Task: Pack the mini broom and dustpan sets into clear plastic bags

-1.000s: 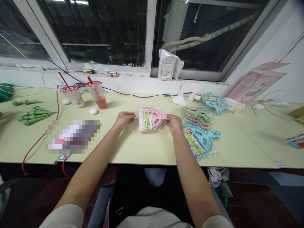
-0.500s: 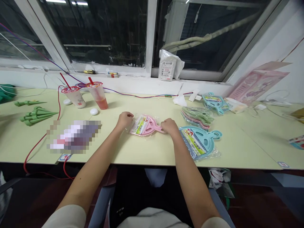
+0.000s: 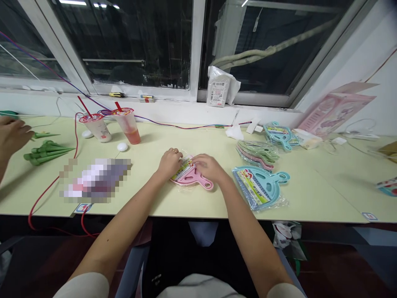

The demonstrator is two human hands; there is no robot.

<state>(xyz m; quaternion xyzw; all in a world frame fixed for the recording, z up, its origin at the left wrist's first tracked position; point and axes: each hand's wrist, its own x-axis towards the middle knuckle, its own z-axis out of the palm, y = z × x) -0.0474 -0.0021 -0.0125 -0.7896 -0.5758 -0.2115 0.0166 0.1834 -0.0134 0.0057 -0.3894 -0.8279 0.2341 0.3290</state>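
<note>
A pink plastic dustpan-shaped item (image 3: pixel 192 177) in a clear bag lies on the table in front of me, its handle pointing right and toward me. My left hand (image 3: pixel 170 162) is closed on the bag's left edge, fingers curled. Over the upper right side of the bag, my right hand (image 3: pixel 207 165) rests with its fingers bent and touching the wrapping; whether it grips is hidden. Just right of it lie bagged blue items (image 3: pixel 269 186), and behind those a pile of bagged green and pink ones (image 3: pixel 259 151).
Two drink cups (image 3: pixel 128 126) with red straws stand back left, near a red cable. Green cone-shaped pieces (image 3: pixel 48 152) lie at the left, beside another person's hand (image 3: pixel 12 134). A pink box (image 3: pixel 338 109) stands back right, near more blue items (image 3: pixel 281 134).
The pink item has turned, its handle now lower. My right hand has moved from the handle to the bag's upper side. Another person's hand has appeared at the left.
</note>
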